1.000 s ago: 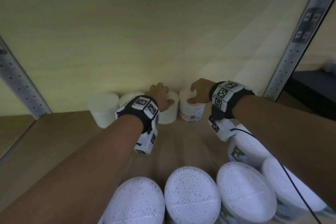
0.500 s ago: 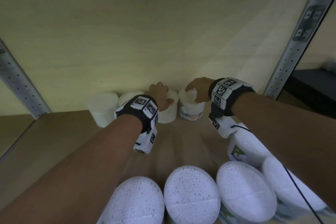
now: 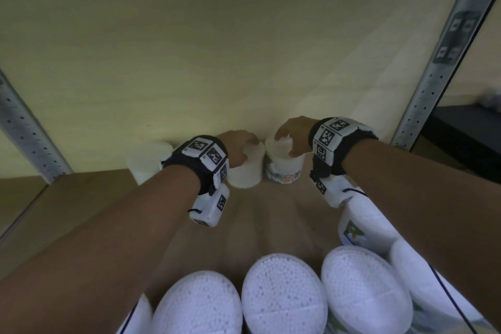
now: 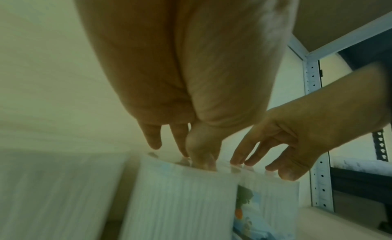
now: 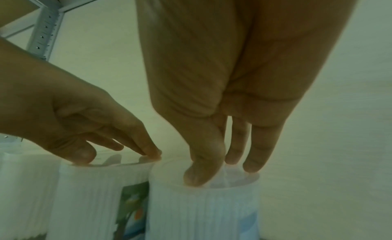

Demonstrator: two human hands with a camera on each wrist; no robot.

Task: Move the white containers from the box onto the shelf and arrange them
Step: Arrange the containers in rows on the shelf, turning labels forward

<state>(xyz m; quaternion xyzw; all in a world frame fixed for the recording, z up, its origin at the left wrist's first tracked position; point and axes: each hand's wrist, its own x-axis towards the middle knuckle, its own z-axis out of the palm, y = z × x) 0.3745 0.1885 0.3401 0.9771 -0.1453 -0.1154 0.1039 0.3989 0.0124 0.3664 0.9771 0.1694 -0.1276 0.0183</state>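
Left hand (image 3: 238, 145) fingertips resting spread on lid of plain container (image 3: 245, 168), right hand (image 3: 294, 135) fingertips spread on lid of labelled container (image 3: 283, 167) just right of it, both upright at back of shelf (image 3: 81, 206); more containers (image 3: 283, 295) at near edge

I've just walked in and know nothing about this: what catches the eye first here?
Two hands reach to the back of a wooden shelf: the left hand and right hand each rest fingertips on top of a white container there. Closer to the camera, a row of white tubs waits along the bottom.
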